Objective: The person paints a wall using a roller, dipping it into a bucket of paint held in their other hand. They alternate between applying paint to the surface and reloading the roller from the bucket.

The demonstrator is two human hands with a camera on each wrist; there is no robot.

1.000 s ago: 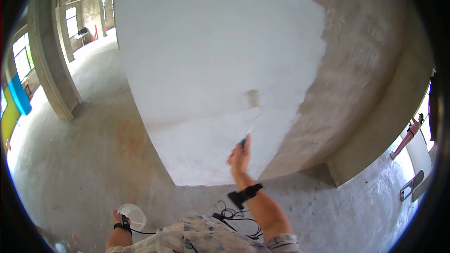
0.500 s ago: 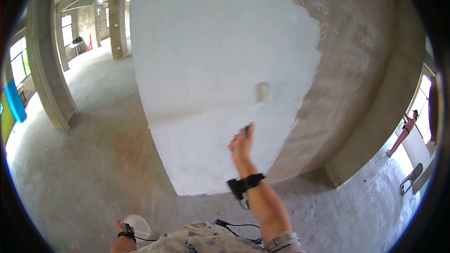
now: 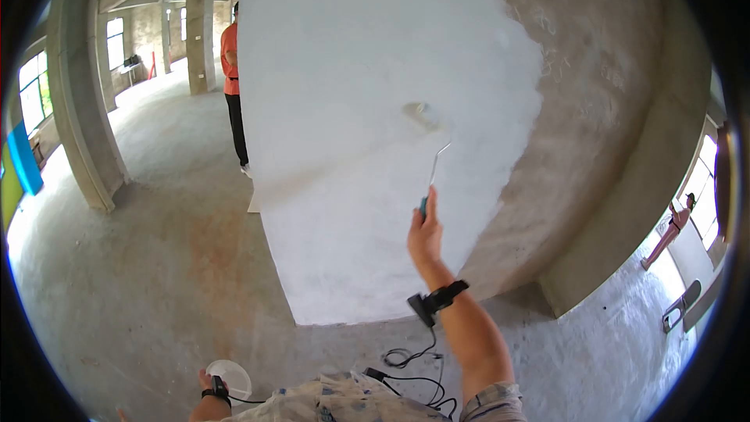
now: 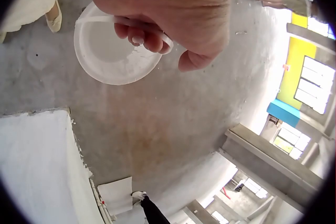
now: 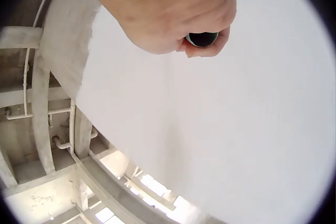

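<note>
Paint roller [image 3: 423,115] lies against the white wall [image 3: 336,47], above the right hand [image 3: 426,236], whose fingers clamp its handle. The left hand [image 4: 163,3] pinches the rim of a tub [image 4: 105,58]. A person in orange [image 3: 232,70] stands beyond the wall's left edge. A cable [image 3: 406,358] lies below the right wrist.

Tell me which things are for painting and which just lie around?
In use: white paint roller with teal handle, in right hand; round white plastic tub, in left hand; white-painted wall.
Lying about: looped black cable on concrete floor; bright blue panel.
</note>
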